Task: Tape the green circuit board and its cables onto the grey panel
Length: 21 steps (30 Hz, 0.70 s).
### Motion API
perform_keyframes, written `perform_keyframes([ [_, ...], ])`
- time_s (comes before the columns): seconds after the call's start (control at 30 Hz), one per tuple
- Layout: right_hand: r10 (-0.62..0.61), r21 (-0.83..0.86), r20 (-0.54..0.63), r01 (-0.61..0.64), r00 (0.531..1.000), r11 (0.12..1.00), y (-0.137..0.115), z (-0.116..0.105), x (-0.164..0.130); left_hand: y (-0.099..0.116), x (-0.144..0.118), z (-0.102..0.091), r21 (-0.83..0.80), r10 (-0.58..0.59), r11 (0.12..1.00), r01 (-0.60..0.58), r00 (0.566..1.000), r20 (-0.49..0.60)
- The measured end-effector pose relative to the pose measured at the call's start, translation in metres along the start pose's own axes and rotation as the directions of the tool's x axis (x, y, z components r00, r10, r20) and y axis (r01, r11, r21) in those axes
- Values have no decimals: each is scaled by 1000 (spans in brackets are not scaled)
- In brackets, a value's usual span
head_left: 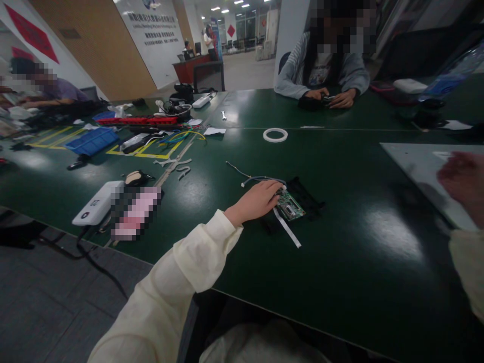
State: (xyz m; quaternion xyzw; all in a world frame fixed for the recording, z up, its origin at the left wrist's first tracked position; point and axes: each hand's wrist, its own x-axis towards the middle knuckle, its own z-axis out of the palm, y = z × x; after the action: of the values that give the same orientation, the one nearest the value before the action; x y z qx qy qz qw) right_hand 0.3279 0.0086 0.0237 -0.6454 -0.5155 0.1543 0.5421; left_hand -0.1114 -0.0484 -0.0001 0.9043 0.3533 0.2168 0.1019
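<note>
Resting flat on the table [340,262], the left hand [257,200] touched a green board [290,205] with loose, released fingers. The right hand [463,184] hovered blurred near a grey sheet [412,171]; I could not tell its grip.

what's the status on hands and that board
Left hand flat on green circuit board, no grip. Right hand off to side, blurred. White ribbon cable trails from board.

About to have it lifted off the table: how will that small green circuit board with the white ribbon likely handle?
The circuit board looks thin and flat, so probably stiff and light. Its white ribbon lies limp on the table and would likely dangle or snag. The left hand touches its edge; the wires there may drag along.
</note>
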Motion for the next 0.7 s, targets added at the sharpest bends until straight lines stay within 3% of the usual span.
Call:
perform_keyframes([
  [0.07, 94, 106, 80, -103, 992, 989, -30, 29, -19, 0, 0, 0, 8, 4, 1000, -4, 1000, -5],
  [0.13, 250, 294, 314, -344, 916, 892, -67, 60, -49, 0, 0, 1, 15, 10, 1000, -10, 1000, -4],
  [0.2, 176, 299, 520, -371, 836, 879, -106, 91, -83, -1, 0, 1, 19, 17, 1000, -17, 1000, -3],
  [0.3, -87, 326, 736, -238, 671, 915, -149, 127, -130, -3, 1, 3, 19, 34, 999, -34, 999, -13],
  [0.43, -284, 343, 839, -47, 464, 938, -165, 156, -168, -8, 1, 8, -27, 79, 997, -79, 997, -15],
  [0.5, -319, 309, 847, 96, 425, 946, -162, 164, -178, -9, 0, 9, -26, 114, 993, -114, 993, -29],
  [0.7, -332, 132, 853, 449, 403, 884, -159, 170, -189, -4, -5, 5, 12, 124, 992, -123, 991, -56],
])
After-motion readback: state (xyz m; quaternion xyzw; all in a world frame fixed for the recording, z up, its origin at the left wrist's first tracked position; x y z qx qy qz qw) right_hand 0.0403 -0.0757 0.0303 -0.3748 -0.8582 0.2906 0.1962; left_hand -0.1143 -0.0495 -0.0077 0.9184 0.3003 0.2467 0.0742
